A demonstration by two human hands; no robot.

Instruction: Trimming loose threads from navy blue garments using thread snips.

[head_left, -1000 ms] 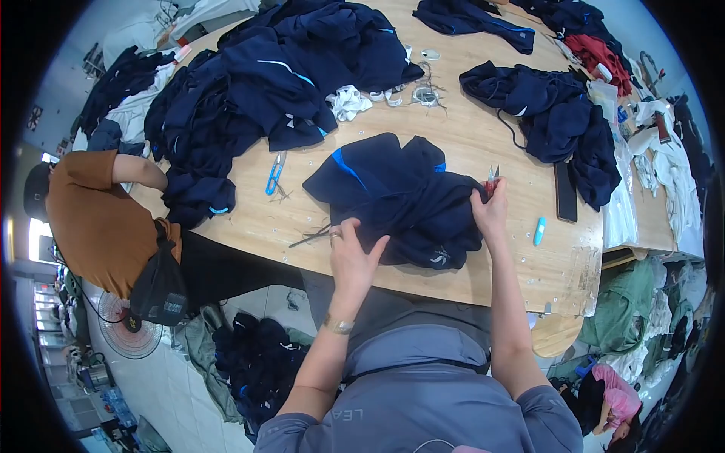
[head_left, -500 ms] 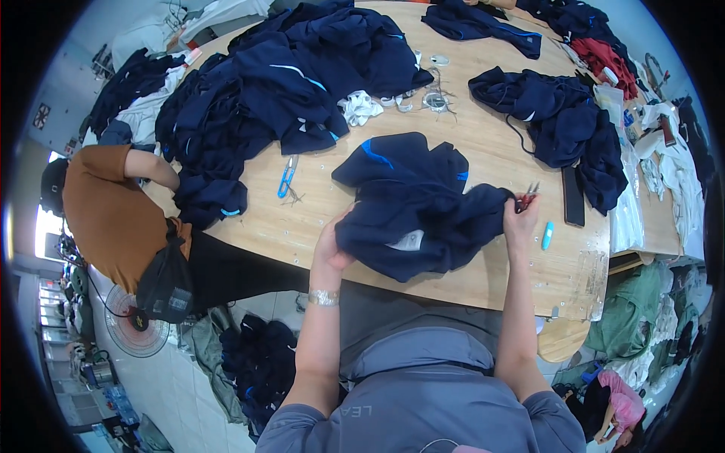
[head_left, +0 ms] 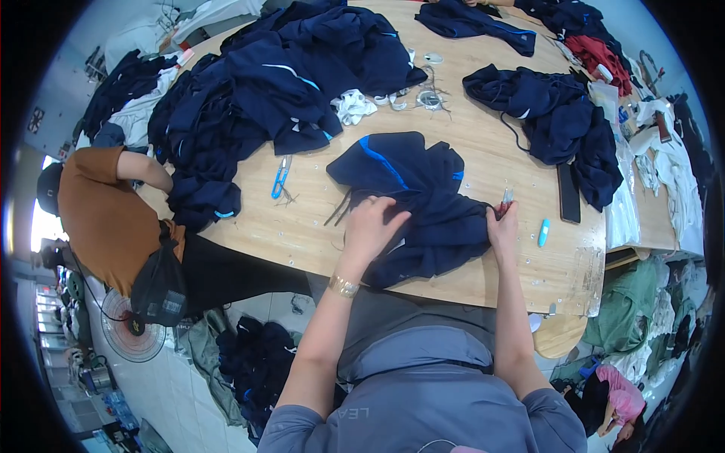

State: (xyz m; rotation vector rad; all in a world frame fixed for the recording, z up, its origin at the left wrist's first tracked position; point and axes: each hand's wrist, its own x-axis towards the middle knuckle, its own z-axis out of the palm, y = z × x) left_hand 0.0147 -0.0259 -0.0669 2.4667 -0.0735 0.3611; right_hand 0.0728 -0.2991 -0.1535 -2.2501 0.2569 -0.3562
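Note:
A dark navy garment (head_left: 438, 215) with blue stripes lies bunched on the table in front of me. Over its left side is my left hand (head_left: 371, 226), thumb and fingers apart, gripping nothing that I can see. Dark cord ends stick out of the cloth just left of it. At the garment's right edge my right hand (head_left: 502, 225) is closed around red-handled thread snips (head_left: 505, 204), blades pointing away from me. Its fingers also touch the cloth there; whether they pinch it, I cannot tell.
Around the wooden table (head_left: 302, 234) lie a large navy garment pile (head_left: 287, 83), a smaller one (head_left: 551, 113), blue thread snips (head_left: 280, 180), a phone (head_left: 569, 193) and a turquoise capped stick (head_left: 544, 233). A co-worker in a brown shirt (head_left: 113, 219) leans in at the left.
My left hand has let go of the garment's left edge and moved right over the cloth, fingers spreading. My right hand has shifted slightly left with the snips. Cord ends now show.

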